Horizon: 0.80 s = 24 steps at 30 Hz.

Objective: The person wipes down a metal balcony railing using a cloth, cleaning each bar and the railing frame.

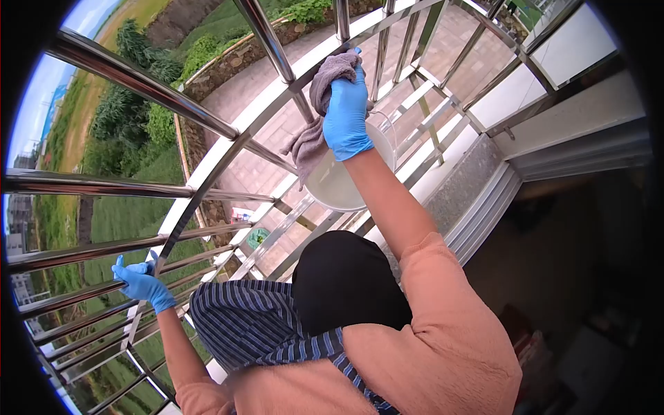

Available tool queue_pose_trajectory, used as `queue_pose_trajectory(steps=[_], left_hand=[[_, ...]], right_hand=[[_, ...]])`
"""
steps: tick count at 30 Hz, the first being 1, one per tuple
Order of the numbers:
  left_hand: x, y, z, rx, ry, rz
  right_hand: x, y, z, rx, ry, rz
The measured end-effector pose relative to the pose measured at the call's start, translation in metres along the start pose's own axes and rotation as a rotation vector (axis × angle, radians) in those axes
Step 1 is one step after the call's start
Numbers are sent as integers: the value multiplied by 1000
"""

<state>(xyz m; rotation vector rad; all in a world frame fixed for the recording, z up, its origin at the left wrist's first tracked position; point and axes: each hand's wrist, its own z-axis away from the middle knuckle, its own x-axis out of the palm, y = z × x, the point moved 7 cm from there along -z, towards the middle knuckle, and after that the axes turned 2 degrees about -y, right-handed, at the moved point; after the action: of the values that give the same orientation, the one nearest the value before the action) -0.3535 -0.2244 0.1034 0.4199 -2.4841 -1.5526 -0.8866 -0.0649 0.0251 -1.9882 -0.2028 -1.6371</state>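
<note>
My right hand [348, 111], in a blue glove, is closed on a greyish-purple cloth [337, 72]. The cloth is bunched against the flat curved metal rail [304, 77], and its loose end hangs down over a white bucket [335, 187]. Farther down on the left, my left hand [144, 282], gloved in blue as well, has its fingers wrapped round a shiny metal bar [72, 301] of the cage-like railing. Part of that bar is hidden by the hand. Pale liquid seems to be in the bucket, which stands on metal slats below the right forearm.
Round metal bars [138, 83] cross the railing on the left and top. A window track [477, 207] and sill run along the right. A green object [257, 238] lies near the slats. Beyond the bars, paving [242, 114] and greenery lie far below.
</note>
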Motion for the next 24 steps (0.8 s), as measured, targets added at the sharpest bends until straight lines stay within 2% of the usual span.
queue_pose_trajectory(steps=[1, 2, 6, 7, 9, 11, 12, 14, 17, 19, 21, 23, 24], left_hand=[[0, -1, -1, -4, 7, -1], [0, 0, -2, -5, 17, 0], [0, 1, -3, 7, 10, 14], [-1, -1, -3, 4, -14, 29], [-2, -4, -4, 6, -30, 23], [-3, -5, -5, 17, -7, -23], [2, 1, 1, -27, 12, 53], [0, 3, -3, 58, -17, -16], [5, 7, 3, 38, 0, 0], [2, 1, 0, 45, 4, 25], [3, 3, -1, 41, 9, 5], [4, 6, 0, 56, 2, 6], [3, 5, -2, 76, -6, 9]], right_hand=[[-2, 6, 19, 1, 186, 275], [4, 12, 26, 49, 210, 178], [-4, 11, 0, 242, 126, 101], [-6, 10, -8, 339, 99, -36], [-18, 17, -33, 375, -12, -126], [-17, 28, -49, 274, -111, -264], [-25, 32, -49, 220, -157, -224], [-20, 31, -55, -183, -451, 491], [-30, 33, -44, -13, -327, 384], [-45, 47, -36, 248, -199, -246], [-44, 41, -18, 108, -276, 92], [-48, 37, 3, 136, -206, 76], [-46, 35, 16, 232, -99, -108]])
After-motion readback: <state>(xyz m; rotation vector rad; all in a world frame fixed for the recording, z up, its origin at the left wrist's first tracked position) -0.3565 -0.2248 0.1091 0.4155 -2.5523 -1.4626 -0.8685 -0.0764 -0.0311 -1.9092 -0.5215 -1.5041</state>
